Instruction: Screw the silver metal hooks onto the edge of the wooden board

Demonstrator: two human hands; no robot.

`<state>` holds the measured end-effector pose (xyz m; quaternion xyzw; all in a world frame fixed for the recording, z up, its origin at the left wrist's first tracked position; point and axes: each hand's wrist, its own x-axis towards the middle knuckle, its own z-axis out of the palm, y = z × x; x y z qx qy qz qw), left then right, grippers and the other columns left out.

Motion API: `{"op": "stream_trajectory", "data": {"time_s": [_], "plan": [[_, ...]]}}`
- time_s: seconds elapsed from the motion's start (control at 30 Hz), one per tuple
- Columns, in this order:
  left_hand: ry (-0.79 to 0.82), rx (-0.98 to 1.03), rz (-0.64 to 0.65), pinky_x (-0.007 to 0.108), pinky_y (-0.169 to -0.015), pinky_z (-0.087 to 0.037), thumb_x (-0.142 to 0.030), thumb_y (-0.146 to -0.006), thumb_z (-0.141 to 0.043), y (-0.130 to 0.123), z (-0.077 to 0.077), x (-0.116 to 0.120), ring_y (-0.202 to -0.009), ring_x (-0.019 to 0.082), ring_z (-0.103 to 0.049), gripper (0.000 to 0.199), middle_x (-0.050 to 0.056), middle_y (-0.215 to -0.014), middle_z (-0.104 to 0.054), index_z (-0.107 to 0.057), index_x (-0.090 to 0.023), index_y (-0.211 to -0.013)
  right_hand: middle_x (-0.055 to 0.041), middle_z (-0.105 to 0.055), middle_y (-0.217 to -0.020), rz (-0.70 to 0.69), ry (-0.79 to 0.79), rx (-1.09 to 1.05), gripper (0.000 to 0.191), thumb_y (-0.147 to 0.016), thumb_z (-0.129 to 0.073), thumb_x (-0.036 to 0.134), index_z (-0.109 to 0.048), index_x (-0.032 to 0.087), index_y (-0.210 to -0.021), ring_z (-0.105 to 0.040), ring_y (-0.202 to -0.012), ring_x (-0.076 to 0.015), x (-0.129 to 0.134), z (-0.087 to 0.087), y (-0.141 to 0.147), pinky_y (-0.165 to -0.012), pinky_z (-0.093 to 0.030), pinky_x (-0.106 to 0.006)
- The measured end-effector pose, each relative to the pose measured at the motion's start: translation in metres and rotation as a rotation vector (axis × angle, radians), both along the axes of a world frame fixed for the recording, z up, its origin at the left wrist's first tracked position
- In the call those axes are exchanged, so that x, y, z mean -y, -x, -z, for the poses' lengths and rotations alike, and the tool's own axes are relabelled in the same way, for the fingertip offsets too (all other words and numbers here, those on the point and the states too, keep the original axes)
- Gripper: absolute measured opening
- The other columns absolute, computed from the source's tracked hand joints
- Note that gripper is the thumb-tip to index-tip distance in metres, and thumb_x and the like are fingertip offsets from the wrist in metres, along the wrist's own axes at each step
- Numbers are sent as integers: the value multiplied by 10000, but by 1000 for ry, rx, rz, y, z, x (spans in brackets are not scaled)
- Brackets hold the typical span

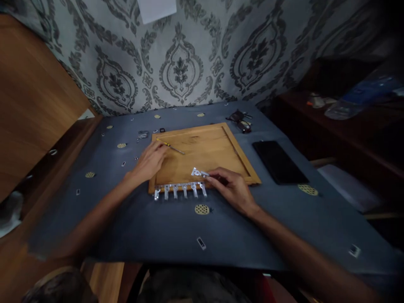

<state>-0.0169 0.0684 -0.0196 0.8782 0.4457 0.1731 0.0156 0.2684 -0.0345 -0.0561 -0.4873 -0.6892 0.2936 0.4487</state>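
My right hand (232,187) pinches a small shiny metal fitting (197,172), hinge-like in shape, above the front part of a framed wooden panel (205,145). My left hand (150,160) rests over the panel's left side, its fingers closed at the yellow-and-black handle of a thin screwdriver (174,147). The screwdriver's shaft points right across the wood. Along the panel's front edge lies a row of several similar metal fittings (176,191), their lower ends sticking out past the wood toward me.
A blue patterned cloth (126,227) covers the table. To the panel's right lies a black tablet-like slab (279,162). Dark glasses-like items (241,121) sit at the back right, small metal bits (143,134) at the back left. A patterned curtain (181,67) hangs behind.
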Motion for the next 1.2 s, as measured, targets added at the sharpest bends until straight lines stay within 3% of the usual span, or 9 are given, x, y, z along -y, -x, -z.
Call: {"op": "stream_trajectory", "data": {"time_s": [0.1, 0.27, 0.5, 0.63, 0.87, 1.2], "plan": [[-3, -19, -34, 500, -1189, -354, -69, -914, -392, -8, 8, -16, -1410, 308, -400, 512, 140, -1514, -461, -529, -146, -1401, -55, -761, -831, 36, 15, -10, 357, -939, -613, 541, -738, 209, -910, -696, -726, -194, 15, -1, -4, -689, -569, -329], [33, -62, -26, 513, -1150, -394, -123, -906, -429, -1, 15, -43, -1278, 305, -505, 425, 125, -1313, -616, -632, -175, -1276, -40, -750, -764, 168, 34, -54, 331, -901, -662, 540, -742, 219, -892, -683, -667, -193, 46, 5, -19, -637, -540, -320], [-9, -30, -80, 582, -1113, -386, -194, -854, -536, 9, 14, -45, -1182, 339, -528, 269, 127, -1185, -626, -707, -185, -1062, -30, -736, -735, 171, 84, -83, 269, -885, -675, 489, -721, 226, -850, -671, -658, -190, 56, 14, -15, -629, -524, -317], [-22, 51, -101, 512, -1096, -417, -257, -877, -579, 12, 19, -43, -1144, 311, -565, 183, 105, -1112, -667, -684, -191, -1010, -24, -744, -747, 177, 98, -69, 235, -892, -672, 451, -721, 228, -838, -678, -663, -177, 54, 12, -13, -613, -514, -297], [-75, 341, -165, 350, -889, -515, -345, -926, -563, 8, 27, -23, -970, 221, -672, 205, 58, -1013, -717, -648, -192, -1034, -1, -732, -711, 158, 153, -42, 163, -876, -686, 358, -712, 223, -788, -636, -620, -139, 55, 8, -14, -577, -488, -253], [-16, 644, -178, 235, -645, -483, -413, -831, -670, -12, 24, -9, -734, 139, -650, 228, 0, -824, -726, -709, -204, -915, -7, -760, -723, 143, 209, -73, 181, -887, -702, 371, -756, 221, -802, -682, -650, -155, 56, 8, -11, -600, -507, -256]]}}
